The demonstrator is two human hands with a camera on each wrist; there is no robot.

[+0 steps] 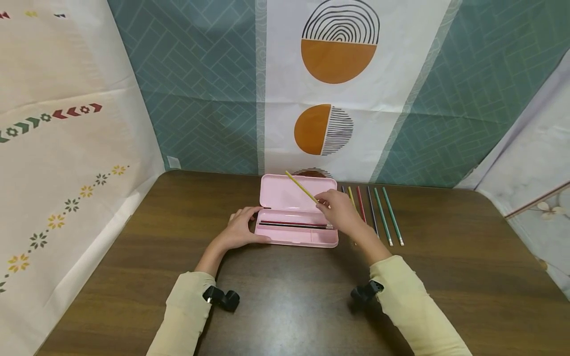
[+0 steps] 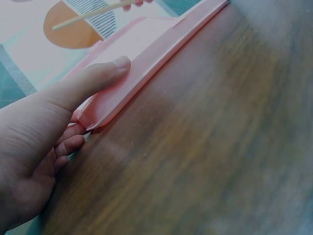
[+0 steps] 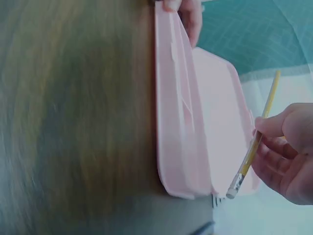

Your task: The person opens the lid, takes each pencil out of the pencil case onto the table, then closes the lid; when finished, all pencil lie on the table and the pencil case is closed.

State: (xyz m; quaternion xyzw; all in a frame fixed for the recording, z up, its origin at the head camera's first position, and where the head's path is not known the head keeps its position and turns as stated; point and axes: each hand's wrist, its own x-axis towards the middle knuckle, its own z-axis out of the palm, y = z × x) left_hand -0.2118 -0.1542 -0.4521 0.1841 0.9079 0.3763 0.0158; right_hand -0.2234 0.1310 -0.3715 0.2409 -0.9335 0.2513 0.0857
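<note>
A pink pencil case point(image 1: 285, 241) lies on the table with its lid point(image 1: 280, 195) tipped back. Inside its tray are a black pencil point(image 1: 285, 226) and a dark red pencil point(image 1: 285, 222), side by side. My left hand point(image 1: 240, 230) grips the case's left end, thumb on the front wall in the left wrist view. Above the case's right part, my right hand point(image 1: 340, 212) pinches a yellow pencil point(image 1: 302, 187) between thumb and fingers. The pencil slants up to the left; its eraser end point(image 3: 234, 188) points down in the right wrist view.
Right of the case, several pencils lie in a row on the brown table point(image 1: 463, 257), among them a red pencil point(image 1: 361, 205), a dark blue pencil point(image 1: 372, 210) and a green pencil point(image 1: 393, 215). A patterned cloth point(image 1: 205, 123) hangs behind the table.
</note>
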